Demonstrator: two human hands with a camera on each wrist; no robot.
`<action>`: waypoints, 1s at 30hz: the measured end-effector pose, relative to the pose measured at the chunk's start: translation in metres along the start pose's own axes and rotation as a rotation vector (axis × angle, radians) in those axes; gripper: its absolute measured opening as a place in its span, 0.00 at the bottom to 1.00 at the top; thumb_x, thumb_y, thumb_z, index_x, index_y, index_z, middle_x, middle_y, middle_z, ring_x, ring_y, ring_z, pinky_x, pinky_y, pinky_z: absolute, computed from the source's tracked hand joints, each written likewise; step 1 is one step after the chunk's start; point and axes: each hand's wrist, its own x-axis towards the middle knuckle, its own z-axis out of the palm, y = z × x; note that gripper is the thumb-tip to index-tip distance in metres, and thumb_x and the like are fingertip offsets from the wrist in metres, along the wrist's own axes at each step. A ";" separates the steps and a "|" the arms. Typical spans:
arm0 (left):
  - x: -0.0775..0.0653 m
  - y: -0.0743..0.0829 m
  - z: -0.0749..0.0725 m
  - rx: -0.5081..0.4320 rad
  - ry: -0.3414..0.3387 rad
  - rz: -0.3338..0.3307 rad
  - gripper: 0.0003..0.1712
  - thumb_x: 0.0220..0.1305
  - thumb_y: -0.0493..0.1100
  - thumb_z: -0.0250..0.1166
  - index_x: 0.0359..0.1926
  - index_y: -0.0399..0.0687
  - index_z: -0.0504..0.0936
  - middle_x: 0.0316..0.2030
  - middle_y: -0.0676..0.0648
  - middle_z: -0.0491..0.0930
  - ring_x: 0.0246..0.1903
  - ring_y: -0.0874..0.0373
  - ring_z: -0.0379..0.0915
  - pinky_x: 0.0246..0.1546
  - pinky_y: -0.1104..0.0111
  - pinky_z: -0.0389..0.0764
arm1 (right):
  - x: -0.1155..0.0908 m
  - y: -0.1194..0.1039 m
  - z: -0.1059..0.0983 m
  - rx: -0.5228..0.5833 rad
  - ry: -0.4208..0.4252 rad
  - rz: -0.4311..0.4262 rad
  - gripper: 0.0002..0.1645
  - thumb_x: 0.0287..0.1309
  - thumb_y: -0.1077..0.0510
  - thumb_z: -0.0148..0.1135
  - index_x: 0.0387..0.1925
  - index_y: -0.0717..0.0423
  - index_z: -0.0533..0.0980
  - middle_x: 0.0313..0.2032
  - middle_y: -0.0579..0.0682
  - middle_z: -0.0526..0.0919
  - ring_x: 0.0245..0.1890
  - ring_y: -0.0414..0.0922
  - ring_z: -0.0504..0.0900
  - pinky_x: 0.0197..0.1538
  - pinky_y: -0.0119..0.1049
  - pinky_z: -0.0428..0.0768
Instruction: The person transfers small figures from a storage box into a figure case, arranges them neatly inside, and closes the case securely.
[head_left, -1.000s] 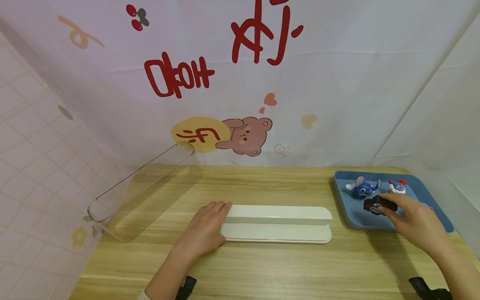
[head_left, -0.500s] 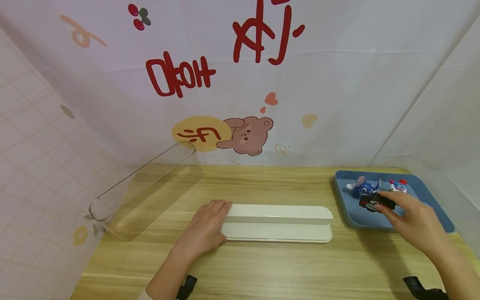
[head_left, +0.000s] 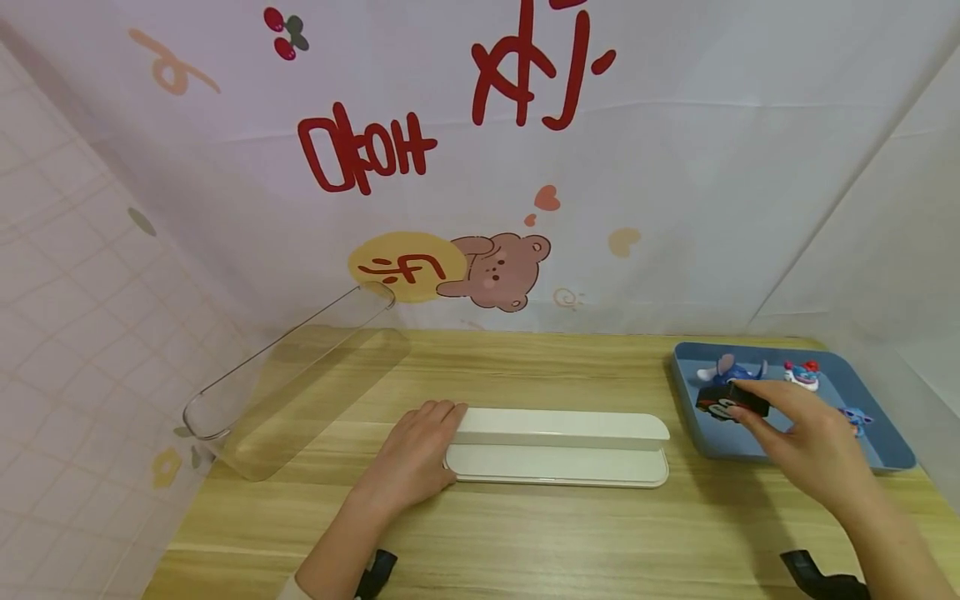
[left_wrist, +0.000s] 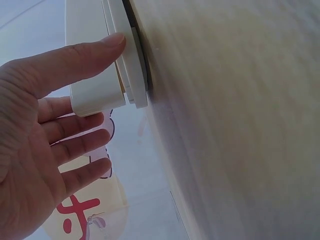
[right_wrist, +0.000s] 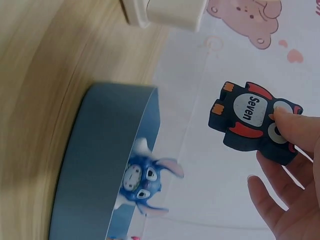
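Note:
My right hand [head_left: 806, 442] pinches a small black owl-like toy block [head_left: 722, 403] between thumb and fingers, above the left side of the blue tray [head_left: 888, 457]. In the right wrist view this toy block [right_wrist: 247, 116] has red wings, orange feet, big white eyes and "Seven" on its belly. A white two-step stand [head_left: 562, 463] lies lengthwise on the table. Its left end is gripped by my left hand [head_left: 416, 454]; the left wrist view shows the thumb on the stand's front edge and the fingers at its end and behind.
In the tray stand a blue big-eared figure [head_left: 742, 371], a white-and-red figure [head_left: 802, 375] and a small blue figure [head_left: 857, 419]. A clear plastic cover [head_left: 258, 354] leans at the back left. A printed cloth [head_left: 675, 208] hangs behind the wooden table [head_left: 570, 542].
My right hand has moved left with the owl-like toy block, from over the tray's middle toward its left side. My left hand has stayed on the stand.

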 end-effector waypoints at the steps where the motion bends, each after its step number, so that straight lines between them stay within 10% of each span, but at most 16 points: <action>1: 0.000 0.000 0.000 -0.003 0.000 -0.002 0.54 0.40 0.40 0.88 0.69 0.35 0.74 0.60 0.41 0.79 0.61 0.46 0.73 0.61 0.50 0.77 | 0.001 -0.002 0.001 0.011 0.003 -0.003 0.31 0.38 0.74 0.82 0.50 0.65 0.86 0.42 0.60 0.88 0.52 0.17 0.71 0.53 0.13 0.68; 9: -0.001 0.000 0.001 -0.012 0.004 -0.003 0.53 0.39 0.38 0.88 0.68 0.35 0.74 0.59 0.41 0.79 0.59 0.46 0.74 0.58 0.50 0.78 | 0.006 -0.017 0.009 0.079 0.007 -0.038 0.27 0.67 0.44 0.66 0.53 0.63 0.85 0.43 0.54 0.87 0.51 0.21 0.74 0.53 0.14 0.69; 30: -0.002 0.002 0.002 0.011 -0.001 -0.005 0.54 0.39 0.39 0.89 0.69 0.35 0.74 0.60 0.42 0.79 0.58 0.46 0.75 0.57 0.50 0.79 | 0.019 -0.046 0.029 0.144 0.034 -0.092 0.35 0.72 0.33 0.57 0.50 0.61 0.86 0.41 0.52 0.88 0.47 0.32 0.79 0.51 0.18 0.72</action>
